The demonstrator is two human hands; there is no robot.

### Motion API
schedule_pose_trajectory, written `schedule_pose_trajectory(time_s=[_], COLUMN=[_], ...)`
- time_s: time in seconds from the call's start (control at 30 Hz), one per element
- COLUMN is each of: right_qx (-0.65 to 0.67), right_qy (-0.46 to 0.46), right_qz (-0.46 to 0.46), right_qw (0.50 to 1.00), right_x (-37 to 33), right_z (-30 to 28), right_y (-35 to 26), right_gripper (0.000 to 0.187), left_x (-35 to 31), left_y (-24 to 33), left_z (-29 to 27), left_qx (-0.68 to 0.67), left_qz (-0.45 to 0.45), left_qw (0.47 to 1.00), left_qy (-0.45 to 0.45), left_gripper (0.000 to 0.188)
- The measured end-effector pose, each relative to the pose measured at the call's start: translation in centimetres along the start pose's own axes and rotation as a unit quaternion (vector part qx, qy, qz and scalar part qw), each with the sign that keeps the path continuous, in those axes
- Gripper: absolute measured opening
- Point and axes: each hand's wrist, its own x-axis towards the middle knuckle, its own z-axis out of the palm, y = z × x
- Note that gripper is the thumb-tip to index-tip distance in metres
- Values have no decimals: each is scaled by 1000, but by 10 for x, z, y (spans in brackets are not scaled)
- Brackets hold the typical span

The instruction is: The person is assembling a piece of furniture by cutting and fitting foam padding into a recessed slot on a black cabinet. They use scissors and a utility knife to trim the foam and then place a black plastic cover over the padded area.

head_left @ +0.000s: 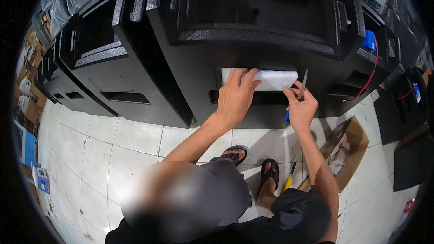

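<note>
A white foam strip lies lengthwise against the front of a black cabinet, just above a dark slot in it. My left hand grips the strip's left part, fingertips over the upper edge and thumb on its face. At the other end, my right hand has its fingers closed round a pair of scissors, whose blades point up and whose blue handle shows below. The thumb and a finger of that hand also touch the strip's right corner.
More black cabinets stand to the left and right. A blue battery pack with a red wire sits on the right one. An open cardboard box with scraps stands on the tiled floor, and a yellow-handled tool lies beside my foot.
</note>
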Motion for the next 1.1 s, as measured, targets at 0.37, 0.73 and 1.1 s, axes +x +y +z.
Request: schedule_pose_trajectory(time_s=[0.37,0.73,1.1], right_qx=[-19,-50,-51], right_qy=[103,135,116], right_qz=[-28,-117,-115], right_qw=[994,983,985], right_x=[3,10,10], right_z=[29,39,37], right_y=[28,48,39], right_gripper=[31,30,25], left_x=[-56,-66,-69], left_y=[-20,-38,-34], left_z=[51,74,68], left_qx=[239,259,257], left_qz=[116,91,61], left_qw=[964,962,964], left_qy=[33,14,-33], left_gripper=[70,93,91])
